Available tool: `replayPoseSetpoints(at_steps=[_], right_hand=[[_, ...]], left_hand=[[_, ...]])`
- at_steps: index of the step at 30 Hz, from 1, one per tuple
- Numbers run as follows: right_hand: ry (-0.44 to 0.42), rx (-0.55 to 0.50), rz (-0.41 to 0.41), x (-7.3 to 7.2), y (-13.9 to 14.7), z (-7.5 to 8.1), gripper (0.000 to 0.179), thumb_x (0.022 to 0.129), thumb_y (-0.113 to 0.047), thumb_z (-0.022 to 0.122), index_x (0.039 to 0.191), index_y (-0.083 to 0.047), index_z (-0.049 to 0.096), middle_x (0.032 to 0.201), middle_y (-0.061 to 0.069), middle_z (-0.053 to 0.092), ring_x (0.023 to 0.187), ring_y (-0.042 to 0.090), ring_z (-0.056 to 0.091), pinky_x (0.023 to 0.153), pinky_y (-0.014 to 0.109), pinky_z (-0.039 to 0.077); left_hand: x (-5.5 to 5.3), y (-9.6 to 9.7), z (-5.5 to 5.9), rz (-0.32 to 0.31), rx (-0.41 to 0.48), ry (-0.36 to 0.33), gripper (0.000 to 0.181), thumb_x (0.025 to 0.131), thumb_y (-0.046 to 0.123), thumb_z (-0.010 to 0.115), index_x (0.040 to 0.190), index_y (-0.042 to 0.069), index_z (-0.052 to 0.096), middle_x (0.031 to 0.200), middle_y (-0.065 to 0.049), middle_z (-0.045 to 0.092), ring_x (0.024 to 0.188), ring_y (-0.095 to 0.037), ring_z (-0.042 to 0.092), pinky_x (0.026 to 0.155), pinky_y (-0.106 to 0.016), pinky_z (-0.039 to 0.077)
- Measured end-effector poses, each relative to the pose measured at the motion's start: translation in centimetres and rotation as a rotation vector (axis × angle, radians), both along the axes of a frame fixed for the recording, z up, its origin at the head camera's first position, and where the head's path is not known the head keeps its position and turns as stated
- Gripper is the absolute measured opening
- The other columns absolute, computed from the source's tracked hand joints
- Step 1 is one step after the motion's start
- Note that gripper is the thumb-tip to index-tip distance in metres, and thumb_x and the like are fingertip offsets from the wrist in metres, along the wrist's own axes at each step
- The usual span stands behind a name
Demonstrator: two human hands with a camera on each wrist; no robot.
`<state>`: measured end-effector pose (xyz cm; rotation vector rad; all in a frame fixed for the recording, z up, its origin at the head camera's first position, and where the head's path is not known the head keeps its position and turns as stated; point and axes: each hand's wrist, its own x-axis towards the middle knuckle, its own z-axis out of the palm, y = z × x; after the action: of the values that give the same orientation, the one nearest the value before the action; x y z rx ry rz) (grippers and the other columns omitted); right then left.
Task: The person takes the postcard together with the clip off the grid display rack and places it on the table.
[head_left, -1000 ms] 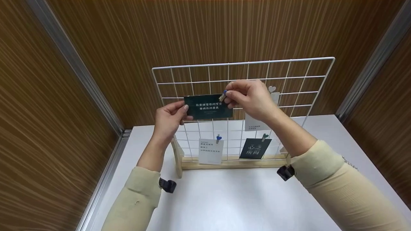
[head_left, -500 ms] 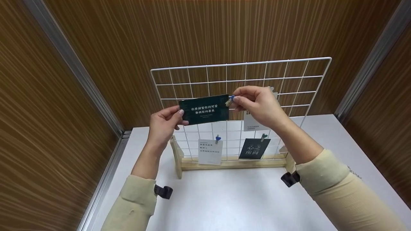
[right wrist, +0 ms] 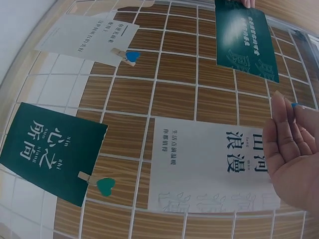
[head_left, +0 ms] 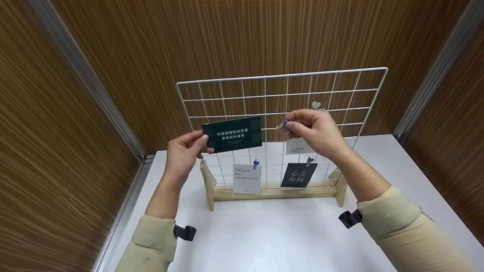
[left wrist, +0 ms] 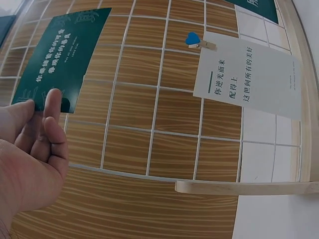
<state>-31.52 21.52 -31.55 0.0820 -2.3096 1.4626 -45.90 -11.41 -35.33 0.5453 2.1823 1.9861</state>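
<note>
My left hand (head_left: 184, 153) pinches the left end of a dark green card (head_left: 236, 134) with white lettering, thumb in front. The card is held in front of the white wire grid (head_left: 276, 94), its right end tipped slightly up. In my right hand (head_left: 315, 130) a small wooden clothespin (head_left: 280, 125) with a blue heart is pinched between thumb and fingers, a short way right of the card and apart from it. Behind that hand a white card (right wrist: 199, 164) hangs on the grid, partly hidden in the head view, below a white heart clip (head_left: 316, 105).
Lower on the grid hang a white card (head_left: 247, 179) under a blue heart clothespin (head_left: 256, 163) and a dark green card (head_left: 298, 175) under a green heart clothespin (head_left: 309, 161). A wooden stand (head_left: 274, 194) holds the grid on a white table (head_left: 276, 234). Wood-grain panels surround it.
Both hands have drawn apart: the left moved left and down with the green card, the right moved right and down with the clothespin. The clothespin, earlier at the card's upper right corner, is now away from it.
</note>
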Motion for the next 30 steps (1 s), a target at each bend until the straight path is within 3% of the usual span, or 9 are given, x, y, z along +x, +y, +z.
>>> replayPoseSetpoints(at_steps=[17, 23, 30], right_hand=[[-0.063, -0.082, 0.005, 1.8, 1.5, -2.9, 0.02, 0.104, -0.001, 0.067, 0.122, 0.007, 0.069, 0.112, 0.023, 0.072, 0.087, 0.022, 0.078, 0.084, 0.035, 0.062], [-0.092, -0.074, -0.011, 2.7, 2.0, -4.3, 0.022, 0.105, -0.005, 0.067, 0.124, 0.006, 0.068, 0.115, 0.023, 0.072, 0.087, 0.021, 0.079, 0.085, 0.028, 0.061], [-0.107, -0.122, -0.006, 3.3, 2.7, -5.7, 0.022, 0.106, -0.003, 0.065, 0.124, 0.01, 0.064, 0.11, 0.026, 0.071, 0.087, 0.024, 0.079, 0.085, 0.034, 0.062]], left_hand=[[0.3, -2.2, -1.4, 0.019, -0.042, -0.024, 0.029, 0.105, 0.019, 0.069, 0.133, 0.011, 0.074, 0.117, -0.009, 0.077, 0.092, -0.022, 0.078, 0.078, -0.027, 0.056], [0.5, -2.8, -2.2, 0.022, -0.071, -0.039, 0.029, 0.106, 0.019, 0.069, 0.133, 0.012, 0.074, 0.117, -0.009, 0.077, 0.092, -0.022, 0.078, 0.078, -0.027, 0.056], [0.7, -3.5, -3.1, 0.031, -0.089, -0.036, 0.03, 0.106, 0.018, 0.069, 0.133, 0.009, 0.074, 0.114, -0.01, 0.078, 0.089, -0.022, 0.078, 0.077, -0.026, 0.055]])
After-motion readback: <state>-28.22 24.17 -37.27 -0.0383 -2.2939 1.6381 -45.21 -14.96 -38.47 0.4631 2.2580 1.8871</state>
